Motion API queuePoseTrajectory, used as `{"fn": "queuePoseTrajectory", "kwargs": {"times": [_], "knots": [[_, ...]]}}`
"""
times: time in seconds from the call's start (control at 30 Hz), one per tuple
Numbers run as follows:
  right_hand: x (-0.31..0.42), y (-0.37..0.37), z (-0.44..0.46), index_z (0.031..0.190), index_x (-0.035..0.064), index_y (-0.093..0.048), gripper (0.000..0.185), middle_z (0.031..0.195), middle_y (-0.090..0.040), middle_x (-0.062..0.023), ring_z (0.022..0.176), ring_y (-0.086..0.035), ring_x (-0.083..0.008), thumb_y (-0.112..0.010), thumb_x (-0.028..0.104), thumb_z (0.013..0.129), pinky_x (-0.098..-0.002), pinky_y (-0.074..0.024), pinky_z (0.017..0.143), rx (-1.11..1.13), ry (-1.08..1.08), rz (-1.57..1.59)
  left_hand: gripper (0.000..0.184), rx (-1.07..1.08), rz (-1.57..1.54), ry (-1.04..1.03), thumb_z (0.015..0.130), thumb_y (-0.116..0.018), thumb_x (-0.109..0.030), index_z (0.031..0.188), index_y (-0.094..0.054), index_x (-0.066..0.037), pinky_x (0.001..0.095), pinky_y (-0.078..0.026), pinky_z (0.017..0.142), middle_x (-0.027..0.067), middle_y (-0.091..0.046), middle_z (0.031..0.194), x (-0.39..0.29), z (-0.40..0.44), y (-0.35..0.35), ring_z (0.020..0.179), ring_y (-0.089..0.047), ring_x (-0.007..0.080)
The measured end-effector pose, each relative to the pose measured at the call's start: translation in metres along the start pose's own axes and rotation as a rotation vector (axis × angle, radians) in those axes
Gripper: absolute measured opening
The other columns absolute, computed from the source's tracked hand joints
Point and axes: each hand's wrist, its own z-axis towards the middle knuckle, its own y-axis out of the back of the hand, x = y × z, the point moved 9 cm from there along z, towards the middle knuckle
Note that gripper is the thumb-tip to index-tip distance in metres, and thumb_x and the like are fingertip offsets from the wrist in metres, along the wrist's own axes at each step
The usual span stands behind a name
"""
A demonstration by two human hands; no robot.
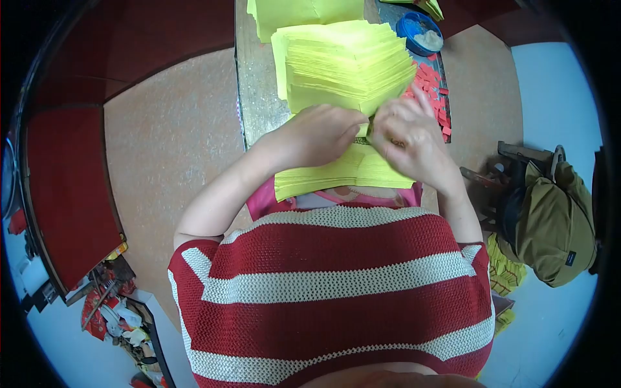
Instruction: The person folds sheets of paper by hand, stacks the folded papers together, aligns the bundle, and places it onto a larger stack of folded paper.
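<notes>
My left hand (pixel 326 134) is closed, its thumb and fingertips pinching a small folded piece of yellow paper (pixel 363 130). At the right edge of that piece, my right hand (pixel 413 137) has its fingers curled in on the paper; motion blurs it slightly and hides part of the grip. Just beyond both hands stands a thick fanned stack of yellow paper (pixel 343 61). Nearer my body, under my wrists, lies another pile of yellow sheets (pixel 343 176), partly over a pink cloth (pixel 262 199).
Small red paper pieces (pixel 427 81) are scattered along the table's right side. A blue bowl (pixel 401 29) holding something whitish sits behind them. More yellow sheets (pixel 304 11) lie at the far end. To the right, an olive bag (pixel 559 223) hangs on a chair.
</notes>
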Motion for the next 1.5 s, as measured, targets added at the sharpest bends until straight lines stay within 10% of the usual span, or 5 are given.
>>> {"fn": "queuePoseTrajectory", "kwargs": {"times": [0.3, 0.63, 0.87, 1.23, 1.5], "knots": [[-0.001, 0.009, 0.002, 0.08, 0.009, -0.055, 0.012, 0.067, -0.055, -0.0036, 0.069, -0.063, -0.0241, -0.067, 0.006, 0.08, -0.0563, -0.0247, 0.116, -0.053, -0.024, 0.026, 0.017, 0.013, -0.169, -0.032, 0.097, -0.052, -0.015, 0.094, -0.063, -0.003, 0.0428, -0.049, 0.066, 0.0189, -0.064, 0.078, 0.001, 0.005, -0.004, 0.071, -0.061, 0.0372], [0.026, -0.002, -0.02, 0.093, 0.0089, -0.071, 0.018, 0.112, -0.064, -0.0075, 0.118, -0.055, -0.0272, -0.07, 0.025, 0.084, -0.0593, -0.0236, 0.114, 0.194, 0.087, 0.049, 0.015, -0.422, 0.017, 0.005, 0.089, -0.062, -0.015, 0.096, -0.067, -0.002, 0.041, -0.054, 0.073, 0.0185, -0.069, 0.085, -0.007, 0.002, 0.048, 0.079, -0.069, 0.0312], [-0.004, 0.004, 0.001, 0.086, 0.0111, -0.067, 0.007, 0.1, -0.064, -0.0044, 0.109, -0.058, -0.025, -0.07, 0.013, 0.08, -0.058, -0.0264, 0.113, -0.048, 0.024, 0.052, 0.017, 0.011, 0.084, 0.036, 0.092, -0.058, -0.013, 0.103, -0.066, -0.003, 0.0448, -0.054, 0.075, 0.0219, -0.068, 0.089, -0.014, -0.006, 0.008, 0.083, -0.067, 0.0399], [0.006, 0.011, 0.001, 0.081, 0.0082, -0.056, 0.009, 0.069, -0.056, -0.0069, 0.074, -0.064, -0.0262, -0.064, 0.005, 0.081, -0.0569, -0.0256, 0.114, -0.07, 0.005, 0.073, 0.021, 0.0, -0.164, -0.048, 0.096, -0.052, -0.017, 0.1, -0.064, 0.0, 0.0404, -0.051, 0.072, 0.0188, -0.066, 0.083, 0.004, 0.006, -0.008, 0.078, -0.065, 0.0349], [0.044, 0.003, -0.024, 0.094, 0.012, -0.069, 0.017, 0.104, -0.067, -0.0048, 0.109, -0.061, -0.0223, -0.073, 0.019, 0.079, -0.0573, -0.0239, 0.116, 0.066, 0.118, -0.27, 0.019, -0.207, -0.233, 0.136, 0.094, -0.058, -0.017, 0.099, -0.065, 0.001, 0.0344, -0.053, 0.069, 0.014, -0.071, 0.086, 0.023, 0.013, 0.019, 0.075, -0.068, 0.0223]]}}
